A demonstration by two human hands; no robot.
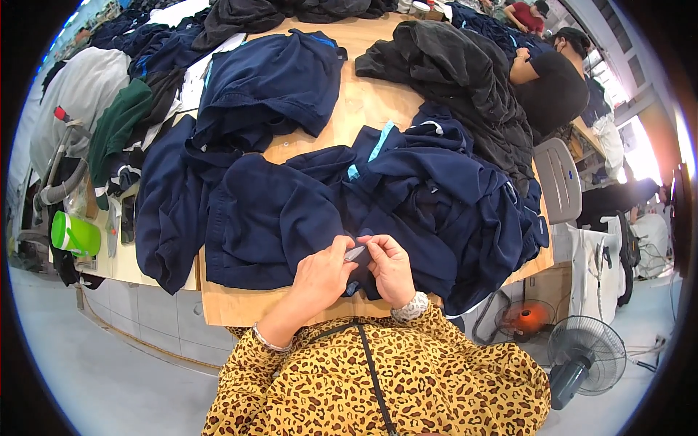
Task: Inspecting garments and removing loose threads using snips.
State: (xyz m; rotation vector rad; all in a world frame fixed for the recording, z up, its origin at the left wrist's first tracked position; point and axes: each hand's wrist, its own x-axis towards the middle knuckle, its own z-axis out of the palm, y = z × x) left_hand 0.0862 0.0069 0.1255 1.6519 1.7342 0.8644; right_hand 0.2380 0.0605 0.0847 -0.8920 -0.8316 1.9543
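A pile of navy blue garments with light blue trim lies on a wooden table in front of me. My left hand holds a small metal thread snipper, its tip against the navy cloth. My right hand pinches a fold of the same navy garment just beside the snipper. A watch sits on my right wrist, a bracelet on my left. My sleeves are leopard print.
More navy garments and a black heap cover the far table. A green cup stands at the left. A person in black works at the right. A grey chair and floor fans stand to the right.
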